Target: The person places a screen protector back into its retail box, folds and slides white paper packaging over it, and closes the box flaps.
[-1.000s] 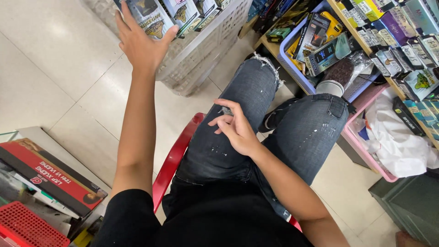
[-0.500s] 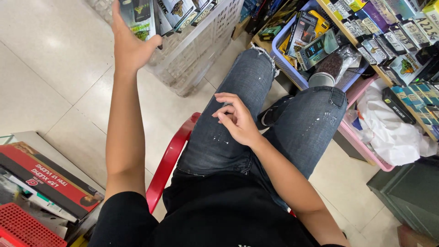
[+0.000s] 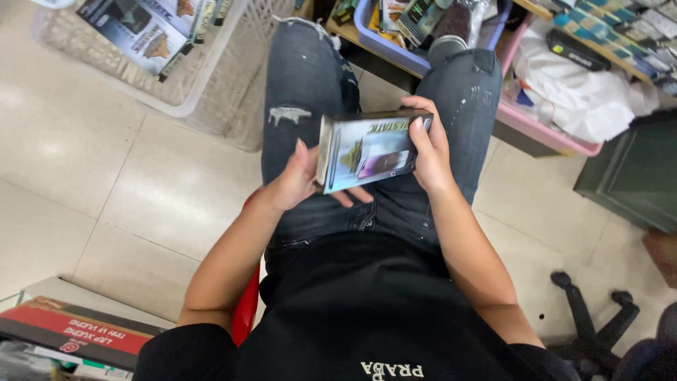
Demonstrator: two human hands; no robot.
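Observation:
I sit on a red stool in dark ripped jeans. A flat rectangular printed box lies over my lap, held between both hands. My left hand cups its left end from below, thumb along the edge. My right hand grips its right end, fingers wrapped over the top edge. The box's printed face points up at the camera.
A white lattice basket with similar boxes stands at the upper left. A purple bin of packaged goods and a pink tray with a white bag sit ahead. Red and black boxes lie at lower left; a chair base at right.
My left hand, earlier stretched up toward the basket, has come down to my lap with a box. My right hand has left my thigh and taken the box's other end.

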